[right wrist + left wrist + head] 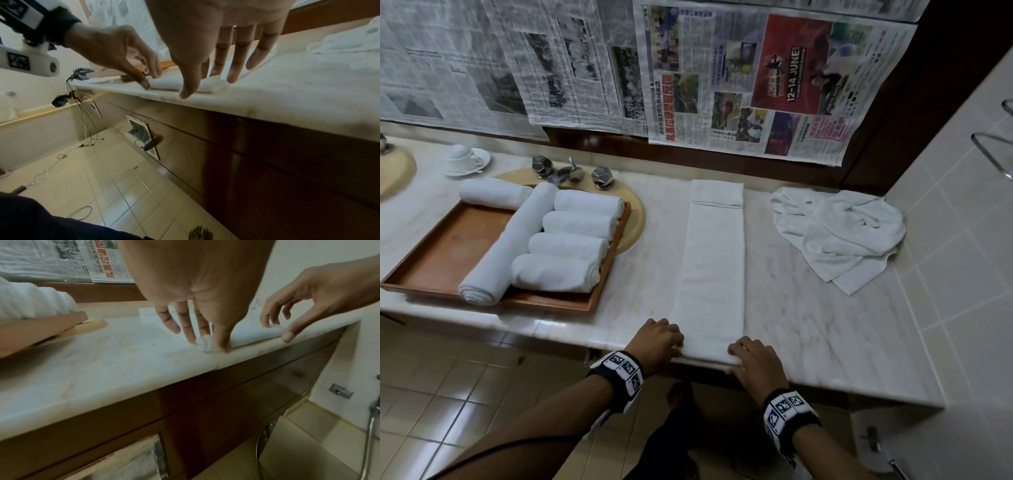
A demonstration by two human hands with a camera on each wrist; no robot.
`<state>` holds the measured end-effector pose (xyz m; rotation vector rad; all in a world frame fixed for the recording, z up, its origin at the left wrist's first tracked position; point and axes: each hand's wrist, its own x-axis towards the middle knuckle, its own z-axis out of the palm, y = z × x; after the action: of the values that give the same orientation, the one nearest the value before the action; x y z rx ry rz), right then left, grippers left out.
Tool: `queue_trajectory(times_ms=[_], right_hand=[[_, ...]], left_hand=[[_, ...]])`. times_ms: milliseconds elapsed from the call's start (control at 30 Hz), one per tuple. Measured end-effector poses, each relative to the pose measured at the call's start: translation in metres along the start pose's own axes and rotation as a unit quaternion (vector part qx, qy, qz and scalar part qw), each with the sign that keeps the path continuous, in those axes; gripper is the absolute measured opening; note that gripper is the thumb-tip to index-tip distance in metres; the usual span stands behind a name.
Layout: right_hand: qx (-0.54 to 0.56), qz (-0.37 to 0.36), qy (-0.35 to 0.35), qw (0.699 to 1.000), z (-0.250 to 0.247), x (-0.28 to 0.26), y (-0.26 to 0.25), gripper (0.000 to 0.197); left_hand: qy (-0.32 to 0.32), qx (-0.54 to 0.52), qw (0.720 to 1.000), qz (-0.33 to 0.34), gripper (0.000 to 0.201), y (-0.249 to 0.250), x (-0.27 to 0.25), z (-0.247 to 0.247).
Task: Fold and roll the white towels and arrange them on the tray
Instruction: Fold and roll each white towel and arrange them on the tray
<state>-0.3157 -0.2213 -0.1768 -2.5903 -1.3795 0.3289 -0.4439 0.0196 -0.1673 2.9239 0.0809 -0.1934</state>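
1. While a folded towel (pixel 710 260) lay as a long narrow strip on the marble surface (pixel 808 325), its long axis ran from the near edge straight toward the back wall, with the far end folded over on itself.
2. At the near end, a small roll had begun, lying across the strip and parallel to the surface's front edge.
3. The left hand (pixel 659 339) pinched the roll's left end, fingers on top and thumb at the near side; the left wrist view showed the spiral end of the roll between them.
4. The right hand (pixel 755 359) held the roll's right end, its fingers curled over the top and its thumb low against the near side.
5. Both hands were apart, one at each end of the roll.
6. A wooden tray (pixel 441 253) sat to the left, partly over a sink (pixel 635 219), well apart from the strip.
7. Six rolled towels (pixel 565 246) were on it: four short rolls side by side, pointing left to right; one long roll (pixel 512 243) running diagonally beside them, its spiral end toward the near edge; one more roll across the tray's far rim.
8. A crumpled towel (pixel 842 233) lay at the right, near the tiled wall.
9. Newspaper (pixel 756 85) covered the wall behind the surface, and a cup on a saucer (pixel 465 159) stood at the back left.
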Motion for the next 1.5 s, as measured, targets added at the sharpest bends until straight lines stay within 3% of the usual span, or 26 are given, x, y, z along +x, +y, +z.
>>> queue_trajectory(times_ms=[67, 200, 333, 400, 567, 633, 733, 800, 967, 1067, 1167, 1367, 1500], right_hand=[[-0.003, -0.001, -0.003, 1.0, -0.002, 0.003, 0.002, 0.048], [0.034, -0.004, 0.039, 0.999, -0.004, 0.011, 0.003, 0.017], [0.036, -0.006, 0.046, 0.998, -0.006, 0.014, 0.007, 0.006], [0.071, 0.023, 0.045, 0.996, -0.007, 0.017, 0.01, 0.011], [0.144, 0.053, -0.055, 0.987, -0.018, 0.029, 0.018, 0.019], [0.195, 0.089, -0.047, 0.976, -0.021, 0.033, 0.022, 0.014], [0.256, 0.155, -0.007, 0.954, -0.022, 0.036, 0.022, 0.012], [0.226, 0.156, 0.013, 0.962, -0.021, 0.037, 0.017, 0.016], [0.078, 0.061, 0.033, 0.995, -0.018, 0.03, 0.011, 0.01], [0.049, 0.022, 0.064, 0.997, -0.01, 0.02, 0.018, 0.021], [0.042, 0.014, 0.055, 0.998, -0.01, 0.023, 0.018, 0.035], [-0.001, -0.007, 0.053, 0.999, -0.012, 0.036, 0.017, 0.014], [0.065, 0.053, 0.023, 0.996, -0.017, 0.042, 0.02, 0.019]], left_hand=[[-0.001, -0.001, 1.0, -0.013, 0.023, 0.004, 0.003, 0.001], [0.018, -0.015, 0.999, -0.035, 0.02, 0.005, 0.002, 0.0], [0.042, -0.038, 0.998, -0.042, 0.011, 0.004, 0.002, 0.002], [0.048, -0.101, 0.992, -0.059, 0.015, 0.0, 0.006, 0.002], [-0.026, -0.216, 0.969, -0.115, 0.014, -0.008, 0.015, -0.008], [-0.018, -0.253, 0.956, -0.148, 0.011, -0.011, 0.017, -0.009], [0.007, -0.287, 0.941, -0.18, 0.027, -0.007, 0.02, -0.01], [0.03, -0.253, 0.952, -0.169, 0.023, -0.004, 0.019, -0.012], [0.025, -0.141, 0.987, -0.072, 0.013, -0.003, 0.011, -0.008], [0.035, -0.074, 0.996, -0.023, 0.031, -0.011, 0.006, -0.004], [0.047, -0.037, 0.998, -0.003, 0.026, -0.013, 0.011, -0.005], [0.024, -0.122, 0.992, -0.015, 0.024, -0.009, 0.023, -0.012], [-0.012, -0.192, 0.978, -0.084, 0.027, -0.009, 0.025, -0.018]])
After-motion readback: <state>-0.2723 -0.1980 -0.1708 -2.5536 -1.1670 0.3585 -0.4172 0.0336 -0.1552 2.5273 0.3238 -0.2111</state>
